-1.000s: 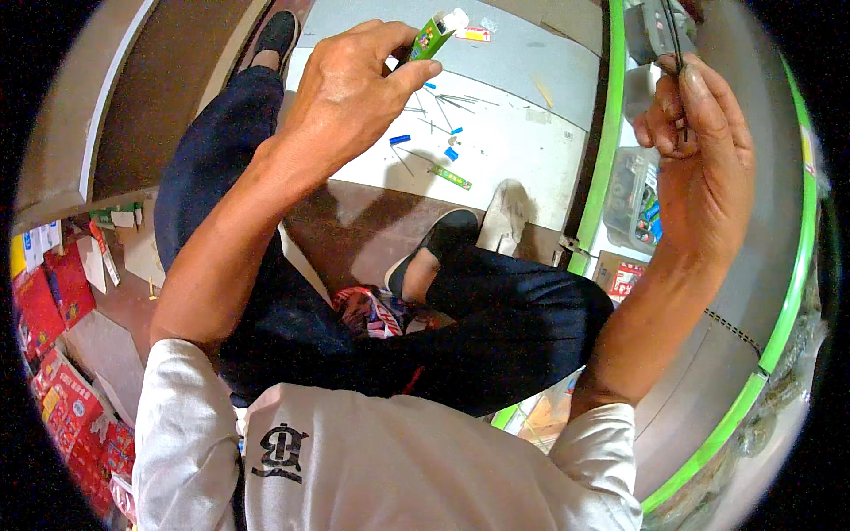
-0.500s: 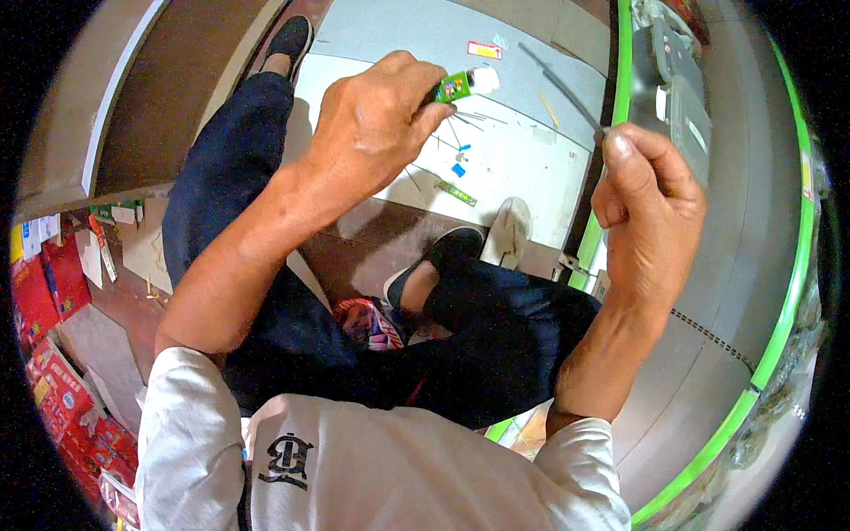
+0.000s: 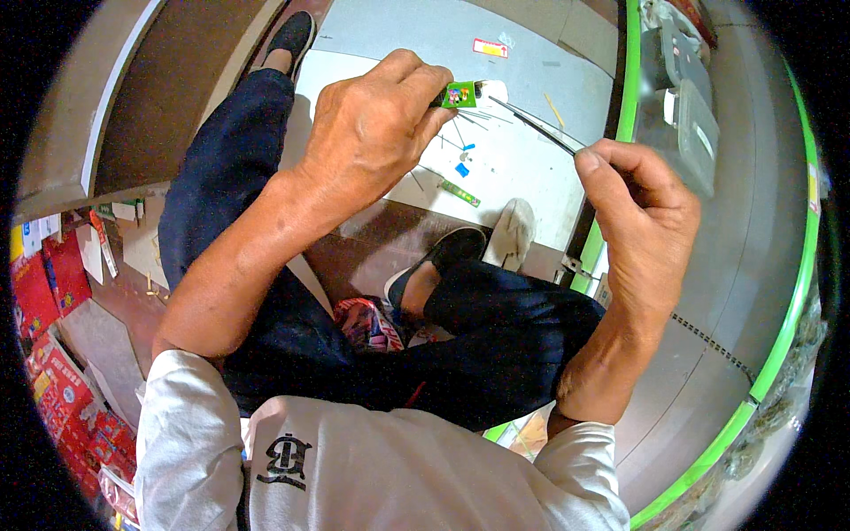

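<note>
My left hand (image 3: pixel 363 133) is closed around a small green printed box (image 3: pixel 459 95), its white end flap open toward the right. Between the thumb and forefinger of my right hand (image 3: pixel 642 212) I pinch a thin dark stick (image 3: pixel 536 122). The stick slants up to the left, its far tip close to the box's open end; whether it touches cannot be made out. Below the box, several thin dark sticks (image 3: pixel 474 116) lie on a white board (image 3: pixel 540 190). Near them are small blue pieces (image 3: pixel 462 169) and a flat green printed strip (image 3: pixel 459 194).
A red and yellow label (image 3: pixel 491 48) and a thin yellowish stick (image 3: pixel 554 111) lie on the board. A pale glove-like cloth (image 3: pixel 513 232) rests at its near edge. On the right, clear-lidded plastic boxes (image 3: pixel 695 133) stand beyond a green rail (image 3: pixel 630 71). Red printed packages (image 3: pixel 66 389) lie at left.
My right hand has moved left and slightly down, bringing the stick's far tip near the box's open end. The box in my left hand has turned a little.
</note>
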Tool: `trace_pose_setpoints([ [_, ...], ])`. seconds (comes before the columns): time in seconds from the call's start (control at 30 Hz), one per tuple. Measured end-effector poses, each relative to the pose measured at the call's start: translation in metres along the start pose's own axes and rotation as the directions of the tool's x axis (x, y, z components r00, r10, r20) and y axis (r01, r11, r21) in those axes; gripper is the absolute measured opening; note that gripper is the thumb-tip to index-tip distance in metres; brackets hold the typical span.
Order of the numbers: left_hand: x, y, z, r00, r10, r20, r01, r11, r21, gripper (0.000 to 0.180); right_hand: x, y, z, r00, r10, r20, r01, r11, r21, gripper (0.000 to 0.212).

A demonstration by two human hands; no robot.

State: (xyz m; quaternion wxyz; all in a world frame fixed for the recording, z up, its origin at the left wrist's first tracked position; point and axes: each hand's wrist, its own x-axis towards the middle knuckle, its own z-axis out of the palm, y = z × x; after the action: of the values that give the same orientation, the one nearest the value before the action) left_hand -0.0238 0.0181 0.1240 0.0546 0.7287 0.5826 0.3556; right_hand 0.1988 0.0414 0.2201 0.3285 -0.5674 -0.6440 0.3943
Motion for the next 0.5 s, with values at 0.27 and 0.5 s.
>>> trace_pose_setpoints([
  [0.27, -0.0019, 0.0012, 0.0004, 1.000, 0.016, 0.023, -0.017, 0.998, 0.059, 0.030, -0.0010, 0.0013, 0.0010, 1.000, -0.015, 0.022, 0.016, 0.998, -0.061, 0.009],
  [0.5, -0.0037, 0.0013, 0.0024, 0.998, 0.049, 0.049, -0.053, 0.994, 0.090, 0.029, -0.0027, 0.0030, 0.0056, 1.000, -0.018, 0.008, 0.019, 0.995, -0.094, 0.009],
])
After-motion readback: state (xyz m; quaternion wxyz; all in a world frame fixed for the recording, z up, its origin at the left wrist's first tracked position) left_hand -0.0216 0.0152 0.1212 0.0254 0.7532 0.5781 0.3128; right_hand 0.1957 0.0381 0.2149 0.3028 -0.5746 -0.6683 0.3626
